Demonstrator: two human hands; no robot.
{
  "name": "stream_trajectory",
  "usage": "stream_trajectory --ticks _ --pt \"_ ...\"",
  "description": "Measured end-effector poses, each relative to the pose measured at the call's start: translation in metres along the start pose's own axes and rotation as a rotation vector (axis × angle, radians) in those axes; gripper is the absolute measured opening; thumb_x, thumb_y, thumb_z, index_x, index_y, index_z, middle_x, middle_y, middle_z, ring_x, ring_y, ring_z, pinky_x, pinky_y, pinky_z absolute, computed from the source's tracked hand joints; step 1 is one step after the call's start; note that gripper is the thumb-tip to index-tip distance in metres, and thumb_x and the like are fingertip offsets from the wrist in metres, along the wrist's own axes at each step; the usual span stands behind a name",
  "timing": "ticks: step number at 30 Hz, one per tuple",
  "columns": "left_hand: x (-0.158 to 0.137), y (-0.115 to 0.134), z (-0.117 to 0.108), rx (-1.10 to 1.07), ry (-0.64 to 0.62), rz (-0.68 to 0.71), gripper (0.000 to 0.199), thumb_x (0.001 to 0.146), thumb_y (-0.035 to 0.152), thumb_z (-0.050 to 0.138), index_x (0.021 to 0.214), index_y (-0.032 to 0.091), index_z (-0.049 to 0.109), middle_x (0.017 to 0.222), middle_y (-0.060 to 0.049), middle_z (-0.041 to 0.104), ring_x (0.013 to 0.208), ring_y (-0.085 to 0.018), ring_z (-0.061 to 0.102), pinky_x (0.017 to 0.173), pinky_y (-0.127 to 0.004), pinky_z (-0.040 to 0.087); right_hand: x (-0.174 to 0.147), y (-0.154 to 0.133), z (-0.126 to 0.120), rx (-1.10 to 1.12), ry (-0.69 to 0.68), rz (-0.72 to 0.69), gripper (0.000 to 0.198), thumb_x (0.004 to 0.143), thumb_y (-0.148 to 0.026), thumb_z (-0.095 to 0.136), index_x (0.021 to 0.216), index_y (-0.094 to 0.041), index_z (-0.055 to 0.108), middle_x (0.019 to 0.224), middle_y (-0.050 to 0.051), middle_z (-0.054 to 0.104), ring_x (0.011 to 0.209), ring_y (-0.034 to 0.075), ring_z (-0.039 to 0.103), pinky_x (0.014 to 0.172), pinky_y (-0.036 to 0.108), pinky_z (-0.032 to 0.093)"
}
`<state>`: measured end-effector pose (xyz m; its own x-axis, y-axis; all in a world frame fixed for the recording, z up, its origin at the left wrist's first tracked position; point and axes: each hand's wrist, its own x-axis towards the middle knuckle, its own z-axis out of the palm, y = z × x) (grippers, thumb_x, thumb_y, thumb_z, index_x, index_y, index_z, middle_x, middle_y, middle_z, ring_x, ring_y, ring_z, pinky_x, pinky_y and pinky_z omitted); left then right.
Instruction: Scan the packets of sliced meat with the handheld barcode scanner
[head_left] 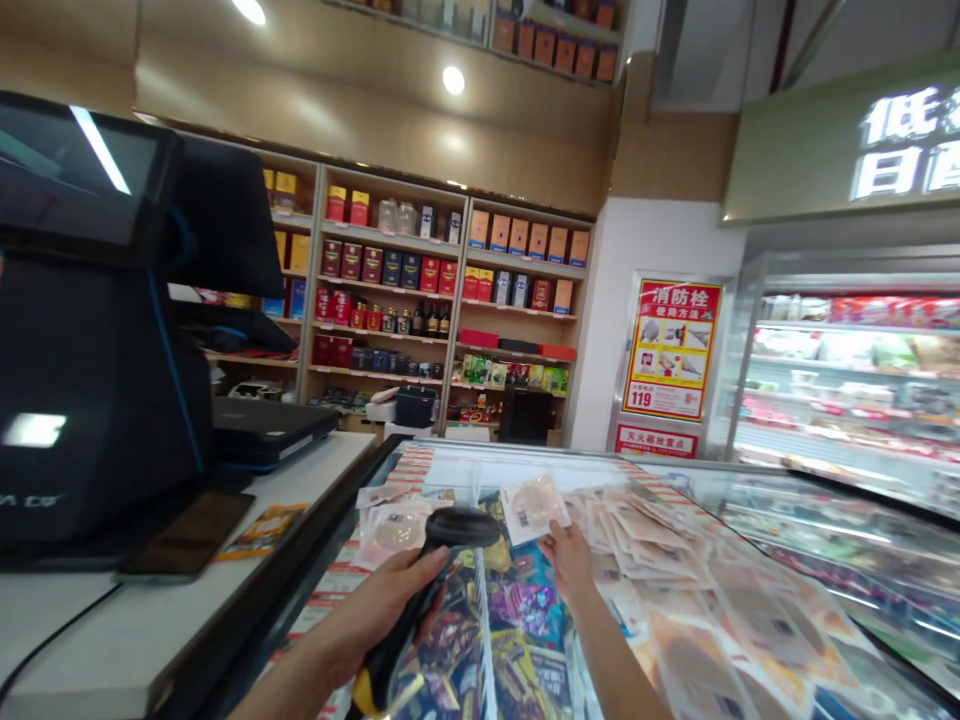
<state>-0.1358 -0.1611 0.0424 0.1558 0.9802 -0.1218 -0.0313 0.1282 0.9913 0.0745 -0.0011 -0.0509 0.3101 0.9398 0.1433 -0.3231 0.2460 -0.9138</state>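
My left hand (405, 600) is wrapped round the handle of a black barcode scanner (463, 527) with a yellow-tipped base. The scanner's head points toward a pale flat packet (534, 507) that my right hand (566, 555) pinches by its lower right corner. A dark printed patch, like a barcode, shows on this packet. To the left, beyond the scanner, lie similar flat packets (390, 532). A larger spread of such packets (637, 530) overlaps on the glass to the right of my right hand.
Under my hands is a glass-topped case with colourful snack bags (525, 610) inside. At left a white counter (67, 640) carries a dark checkout terminal (97, 400) and a phone (187, 537). Shelves of boxed goods (390, 265) stand behind; a lit refrigerated display (855, 370) is at right.
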Motion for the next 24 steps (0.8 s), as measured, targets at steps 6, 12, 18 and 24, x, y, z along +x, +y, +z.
stream_trajectory --ticks 6,12,18,24 --pt "0.002 -0.001 -0.009 0.038 0.123 0.081 0.041 0.059 0.056 0.050 0.058 0.015 0.048 0.046 0.003 0.048 0.039 -0.006 0.039 0.039 -0.018 0.031 0.005 0.005 -0.004 -0.026 0.016 -0.009 0.018 0.057 -0.033 0.051 0.069 -0.022 0.045 0.050 -0.004 0.050 0.048 0.012 0.051 0.054 0.027 0.046" --pt "0.002 -0.002 -0.048 0.107 0.320 0.114 0.042 0.056 0.057 0.052 0.054 0.015 0.047 0.043 0.004 0.045 0.038 -0.007 0.039 0.038 -0.018 0.029 0.002 0.008 0.008 -0.028 -0.020 0.019 0.018 0.054 -0.030 0.055 0.065 -0.021 0.044 0.049 -0.006 0.049 0.047 0.011 0.051 0.052 0.027 0.045" --pt "-0.020 0.004 -0.077 0.139 0.485 0.090 0.042 0.054 0.057 0.053 0.056 0.016 0.049 0.039 0.004 0.045 0.035 -0.007 0.037 0.035 -0.018 0.027 -0.019 0.020 0.063 -0.065 -0.159 0.067 0.015 0.057 -0.028 0.053 0.065 -0.020 0.045 0.051 -0.003 0.053 0.046 0.013 0.052 0.050 0.028 0.045" --pt "-0.033 -0.003 -0.103 0.164 0.560 0.051 0.041 0.056 0.057 0.052 0.057 0.016 0.046 0.040 0.005 0.046 0.037 -0.007 0.041 0.038 -0.017 0.032 -0.044 0.043 0.119 -0.170 -0.245 0.101 0.010 0.061 -0.025 0.048 0.068 -0.019 0.044 0.052 -0.002 0.054 0.046 0.013 0.052 0.046 0.026 0.043"
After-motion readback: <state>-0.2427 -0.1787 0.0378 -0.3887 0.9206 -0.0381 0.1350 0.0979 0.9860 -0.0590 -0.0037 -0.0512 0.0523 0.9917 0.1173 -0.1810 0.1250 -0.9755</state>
